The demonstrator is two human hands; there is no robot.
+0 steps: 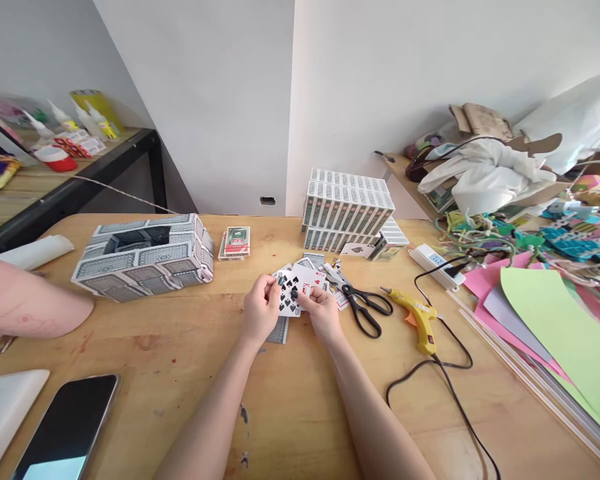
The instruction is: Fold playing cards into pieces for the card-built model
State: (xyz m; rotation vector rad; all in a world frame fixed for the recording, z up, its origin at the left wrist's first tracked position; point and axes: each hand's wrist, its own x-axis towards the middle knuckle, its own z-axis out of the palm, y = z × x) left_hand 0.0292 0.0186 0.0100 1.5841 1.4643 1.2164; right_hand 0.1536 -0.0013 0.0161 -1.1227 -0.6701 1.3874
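Along the far edge of the wooden worktop [180, 360] I see a card-covered box [153, 268] toward the left corner and stacked card packs [345, 210] right of middle, while inward from that edge's middle the left hand [261, 308] and right hand [323, 315] pinch a ten of spades [288, 304] between their fingers.

The left hand [261, 310] and right hand [323, 315] cover parts of the playing cards [288, 304]. The phone [66, 427] runs off the bottom edge, the pink cylinder [35, 301] off the left.
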